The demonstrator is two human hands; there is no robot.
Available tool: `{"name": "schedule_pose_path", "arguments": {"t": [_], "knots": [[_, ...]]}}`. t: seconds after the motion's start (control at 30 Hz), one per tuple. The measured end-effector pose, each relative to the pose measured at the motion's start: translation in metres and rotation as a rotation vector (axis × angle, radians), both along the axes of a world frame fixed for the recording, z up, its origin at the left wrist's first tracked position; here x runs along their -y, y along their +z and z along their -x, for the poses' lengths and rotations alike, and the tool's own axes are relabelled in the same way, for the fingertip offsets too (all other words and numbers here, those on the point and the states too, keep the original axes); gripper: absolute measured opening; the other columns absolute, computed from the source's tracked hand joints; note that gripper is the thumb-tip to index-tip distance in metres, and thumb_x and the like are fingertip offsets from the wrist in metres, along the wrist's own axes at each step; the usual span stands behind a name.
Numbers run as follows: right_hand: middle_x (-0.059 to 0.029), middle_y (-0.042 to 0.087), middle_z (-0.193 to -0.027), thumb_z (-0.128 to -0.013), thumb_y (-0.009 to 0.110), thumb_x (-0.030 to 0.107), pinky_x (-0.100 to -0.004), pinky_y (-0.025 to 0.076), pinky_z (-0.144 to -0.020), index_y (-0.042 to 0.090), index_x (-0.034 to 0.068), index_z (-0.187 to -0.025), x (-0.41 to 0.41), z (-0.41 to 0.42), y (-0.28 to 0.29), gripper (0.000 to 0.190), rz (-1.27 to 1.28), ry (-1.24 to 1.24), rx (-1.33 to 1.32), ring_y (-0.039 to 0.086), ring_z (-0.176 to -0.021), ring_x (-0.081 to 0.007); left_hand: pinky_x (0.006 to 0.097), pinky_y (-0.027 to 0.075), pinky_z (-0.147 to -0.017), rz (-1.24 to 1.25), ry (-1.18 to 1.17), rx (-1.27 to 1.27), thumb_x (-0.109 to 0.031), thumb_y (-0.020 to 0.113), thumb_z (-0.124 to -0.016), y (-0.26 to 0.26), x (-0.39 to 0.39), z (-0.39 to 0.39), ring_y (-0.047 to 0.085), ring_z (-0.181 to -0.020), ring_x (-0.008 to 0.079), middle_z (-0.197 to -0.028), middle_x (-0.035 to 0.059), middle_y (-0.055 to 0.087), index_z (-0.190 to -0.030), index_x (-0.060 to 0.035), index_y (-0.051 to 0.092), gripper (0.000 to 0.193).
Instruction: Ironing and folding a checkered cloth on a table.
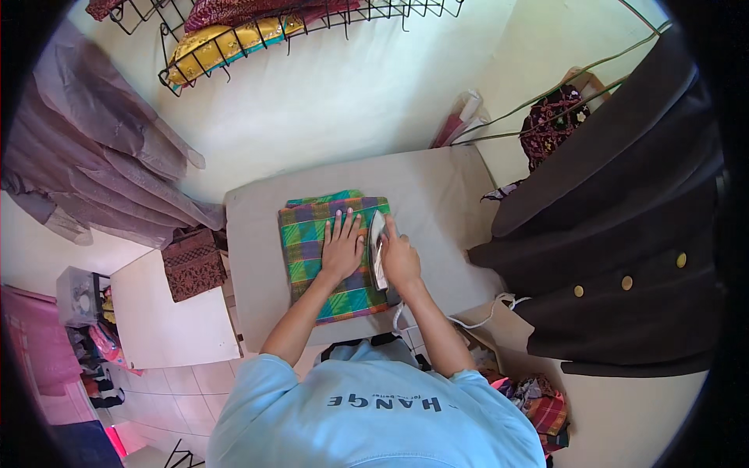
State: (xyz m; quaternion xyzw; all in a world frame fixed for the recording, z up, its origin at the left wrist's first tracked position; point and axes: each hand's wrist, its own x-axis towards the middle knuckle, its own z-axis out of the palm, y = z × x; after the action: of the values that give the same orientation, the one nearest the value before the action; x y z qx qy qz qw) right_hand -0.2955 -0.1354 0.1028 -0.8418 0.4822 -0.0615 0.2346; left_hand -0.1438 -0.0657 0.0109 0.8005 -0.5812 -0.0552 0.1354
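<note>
A folded plaid cloth (304, 248) in green, purple and orange lies on a padded grey ironing surface (445, 205). My left hand (343, 248) rests flat on the cloth, fingers spread, holding nothing. Beside it, my right hand (399, 260) grips a clothes iron (377, 251) by its handle. The iron stands along the cloth's right edge, its metal side showing and its tip pointing away from me. Whether its soleplate presses on the cloth is hard to see. A white cord (399, 316) trails from the iron's rear, passing by my right forearm.
A dark jacket (608, 263) with brass-coloured buttons hangs close on the right. On the left hangs a sheer mauve garment (111, 140), above a white table (169, 322) bearing a brown patterned cloth (195, 263). Overhead is a black wire rack (222, 55) with fabrics. Clothes (538, 403) are piled lower right.
</note>
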Motion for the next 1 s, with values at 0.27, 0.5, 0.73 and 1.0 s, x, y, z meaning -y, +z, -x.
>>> {"name": "schedule_pose_path", "arguments": {"t": [0.27,0.5,0.73,1.0], "knots": [[-0.0289,0.07,-0.091,-0.104,0.049,0.028,-0.0588,0.056,-0.067,0.034,0.014,-0.149,0.042,-0.026,-0.017,0.049,0.005,0.018,0.096,0.069,-0.079,-0.0502,0.0543,0.012,-0.126,0.136,0.021,-0.039,-0.026,0.047,-0.099,0.0,0.004,-0.001,0.018,-0.156,0.0308,-0.168,0.0096,0.024,-0.155,-0.0119,0.041,0.058],[-0.0316,0.069,-0.082,-0.104,0.051,0.032,-0.0602,0.055,-0.066,0.039,0.002,-0.125,0.015,0.011,-0.016,0.038,-0.028,0.016,0.128,0.068,-0.075,-0.0528,0.0548,0.01,-0.126,0.064,-0.007,-0.048,-0.034,0.042,-0.105,-0.004,-0.004,-0.006,0.013,-0.157,0.0337,-0.17,0.0105,0.02,-0.16,-0.0143,0.032,0.059],[-0.0345,0.068,-0.081,-0.102,0.054,0.04,-0.058,0.056,-0.068,0.048,-0.004,-0.109,0.016,0.035,-0.007,0.045,-0.285,-0.005,0.164,0.069,-0.077,-0.0522,0.0558,0.007,-0.126,0.07,0.027,-0.043,-0.033,0.041,-0.102,0.0,-0.01,0.007,0.01,-0.158,0.0338,-0.17,0.0111,0.017,-0.161,-0.0138,0.029,0.063],[-0.0315,0.071,-0.089,-0.103,0.049,0.053,-0.0543,0.058,-0.075,0.065,-0.004,-0.098,0.016,0.0,-0.007,0.06,-0.036,-0.188,0.003,0.071,-0.085,-0.0481,0.0562,0.009,-0.126,0.103,0.026,-0.011,-0.032,0.044,-0.1,0.002,-0.007,0.008,0.013,-0.157,0.0342,-0.17,0.0116,0.019,-0.159,-0.0124,0.033,0.063]]}}
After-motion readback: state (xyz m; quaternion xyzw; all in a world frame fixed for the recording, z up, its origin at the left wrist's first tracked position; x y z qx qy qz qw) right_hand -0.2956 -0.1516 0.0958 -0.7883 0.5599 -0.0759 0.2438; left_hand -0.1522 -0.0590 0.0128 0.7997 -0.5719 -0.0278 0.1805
